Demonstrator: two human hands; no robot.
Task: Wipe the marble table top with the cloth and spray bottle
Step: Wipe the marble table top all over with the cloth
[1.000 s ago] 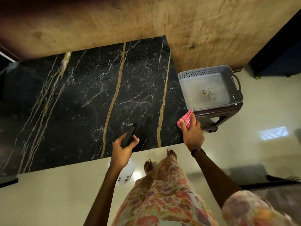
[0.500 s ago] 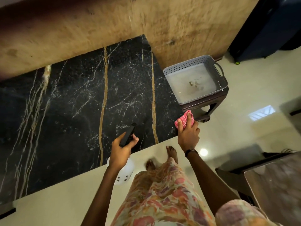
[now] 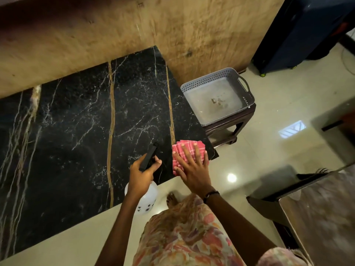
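Right hand (image 3: 192, 169) lay flat on the pink checked cloth (image 3: 189, 150), fingers (image 3: 196, 152) straight and spread, pressing it onto the black marble desk (image 3: 76, 131) at the near right corner. Part of the cloth showed beyond the fingertips and to the left of the palm.

Left hand (image 3: 141, 174) gripped the spray bottle (image 3: 143, 196), fingers curled round its neck beneath the black spray head (image 3: 149, 156). The head pointed out over the desk, just left of the cloth. The white bottle body hung below the hand, at the near edge of the desk, over the floor (image 3: 278, 150).

The desk carried gold and white veining and stood against a tan wall (image 3: 172, 29). A grey perforated basket (image 3: 247, 93) sat on a dark stool (image 3: 230, 129) just off the desk's right edge. The person's patterned garment (image 3: 182, 237) and one bare foot (image 3: 172, 198) showed below.
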